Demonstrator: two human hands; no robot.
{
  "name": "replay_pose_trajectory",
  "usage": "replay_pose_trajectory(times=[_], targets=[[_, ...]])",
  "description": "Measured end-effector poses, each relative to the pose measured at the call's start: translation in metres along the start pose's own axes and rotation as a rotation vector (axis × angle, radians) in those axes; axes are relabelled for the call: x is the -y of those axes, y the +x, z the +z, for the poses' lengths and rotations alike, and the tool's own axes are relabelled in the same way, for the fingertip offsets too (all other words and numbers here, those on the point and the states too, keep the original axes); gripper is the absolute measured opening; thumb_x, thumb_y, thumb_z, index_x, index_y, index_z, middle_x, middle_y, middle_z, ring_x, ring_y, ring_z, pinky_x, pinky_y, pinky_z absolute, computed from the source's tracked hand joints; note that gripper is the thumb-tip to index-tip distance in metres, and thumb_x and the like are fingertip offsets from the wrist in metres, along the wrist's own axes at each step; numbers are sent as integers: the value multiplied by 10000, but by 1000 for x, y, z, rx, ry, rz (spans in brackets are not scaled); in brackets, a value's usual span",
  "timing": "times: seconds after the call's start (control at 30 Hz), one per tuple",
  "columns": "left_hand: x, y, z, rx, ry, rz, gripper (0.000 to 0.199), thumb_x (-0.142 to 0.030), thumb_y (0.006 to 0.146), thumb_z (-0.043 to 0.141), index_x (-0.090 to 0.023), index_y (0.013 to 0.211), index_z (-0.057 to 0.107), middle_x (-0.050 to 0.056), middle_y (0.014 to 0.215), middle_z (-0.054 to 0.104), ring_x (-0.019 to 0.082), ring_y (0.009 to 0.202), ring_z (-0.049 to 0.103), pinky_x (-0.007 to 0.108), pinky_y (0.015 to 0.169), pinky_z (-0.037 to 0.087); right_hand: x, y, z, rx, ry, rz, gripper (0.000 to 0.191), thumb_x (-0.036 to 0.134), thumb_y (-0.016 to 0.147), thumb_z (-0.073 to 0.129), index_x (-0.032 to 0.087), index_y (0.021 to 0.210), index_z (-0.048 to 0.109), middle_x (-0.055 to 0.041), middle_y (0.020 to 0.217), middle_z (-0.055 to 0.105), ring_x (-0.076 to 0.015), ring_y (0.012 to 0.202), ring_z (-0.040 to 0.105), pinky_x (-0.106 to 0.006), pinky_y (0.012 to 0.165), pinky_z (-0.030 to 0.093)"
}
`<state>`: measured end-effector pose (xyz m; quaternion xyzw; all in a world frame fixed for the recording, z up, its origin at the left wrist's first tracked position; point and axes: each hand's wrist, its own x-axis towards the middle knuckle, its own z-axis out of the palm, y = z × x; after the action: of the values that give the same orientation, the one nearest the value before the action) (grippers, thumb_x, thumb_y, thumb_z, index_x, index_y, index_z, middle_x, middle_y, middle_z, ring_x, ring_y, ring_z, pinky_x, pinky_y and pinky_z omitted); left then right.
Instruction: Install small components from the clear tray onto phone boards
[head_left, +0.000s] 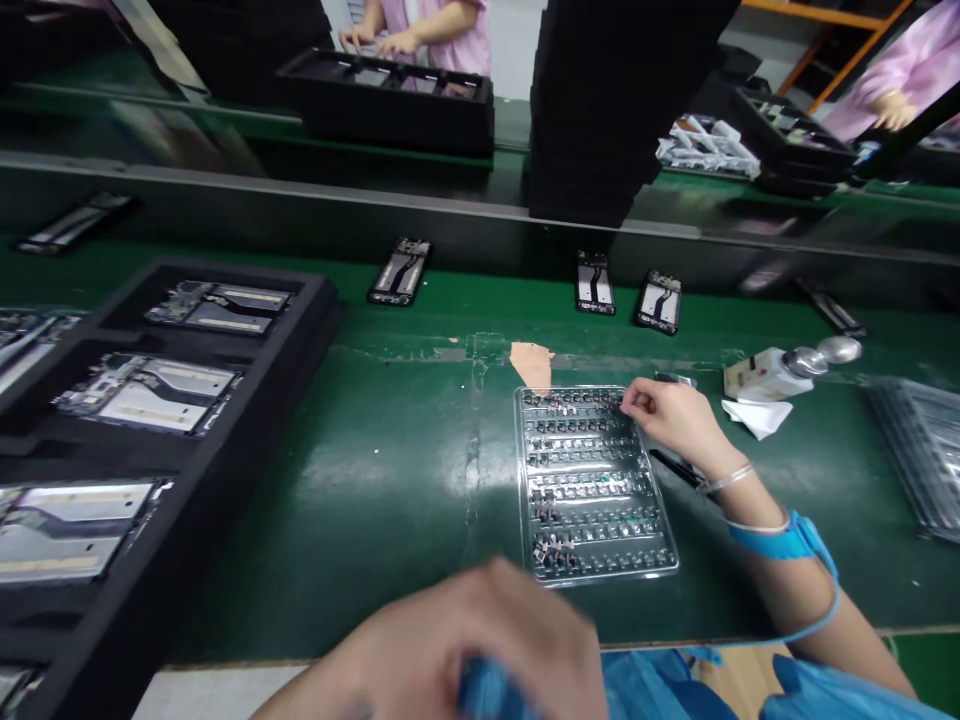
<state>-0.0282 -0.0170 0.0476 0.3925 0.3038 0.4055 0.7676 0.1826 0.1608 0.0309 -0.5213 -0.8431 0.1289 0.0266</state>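
A clear plastic tray [600,575] lies on the green bench, with rows of small dark components [555,552] in some of its pockets. At the tray's upper right corner is my right hand [671,420], its thumb and fingers pinched together; whatever is between the fingertips is too small to make out. A blue wrist strap [772,541] with a cord circles that forearm. My left hand [480,640] is close to the camera at the bottom, smeared by motion, its fingers curled near something blue that I cannot identify. A dark slim tool [675,468] lies under my right wrist.
At left, a black foam tray [247,420] holds opened phone bodies [161,392]. Several more phones [401,272] lie along the bench's back. A white pump bottle [765,375] and stacked clear trays [919,450] are at right. Co-workers' hands [397,42] are beyond the divider.
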Motion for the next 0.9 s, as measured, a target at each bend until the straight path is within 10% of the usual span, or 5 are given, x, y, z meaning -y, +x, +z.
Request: replay_pose_trajectory(times=[0.17, 0.43, 0.67, 0.9], targets=[[-4, 19, -14, -258, 606, 33, 220, -367, 853, 505, -181, 751, 565, -22, 630, 476, 112, 580, 405, 240, 554, 279, 49, -49, 1, 198, 528, -257, 130, 268, 816, 554, 195, 722, 607, 25, 597, 571, -106, 527, 482, -226, 516, 369], [26, 36, -23, -110, 582, -1, 357, -359, 919, 373, -175, 613, 393, -42, 565, 410, 106, 564, 395, 235, 605, 302, 47, -68, 17, 255, 796, -139, 192, 335, 801, 586, 171, 702, 590, 30, 567, 524, -93, 517, 446, -216, 484, 348], [31, 36, -23, -183, 616, 36, 316, -296, 931, 321, -185, 640, 378, -27, 605, 447, 120, 604, 428, 246, 640, 324, -8, -33, 13, 35, -53, 191, 110, 216, 756, 523, 214, 719, 626, -13, 602, 634, -157, 536, 554, -253, 480, 308], [35, 39, -24, -172, 731, -4, 263, -223, 890, 398, -174, 633, 422, -39, 591, 447, 105, 578, 417, 227, 582, 291, -8, -14, -4, -12, -224, 248, 127, 323, 750, 541, 247, 755, 642, -17, 666, 665, -193, 600, 588, -263, 495, 287]])
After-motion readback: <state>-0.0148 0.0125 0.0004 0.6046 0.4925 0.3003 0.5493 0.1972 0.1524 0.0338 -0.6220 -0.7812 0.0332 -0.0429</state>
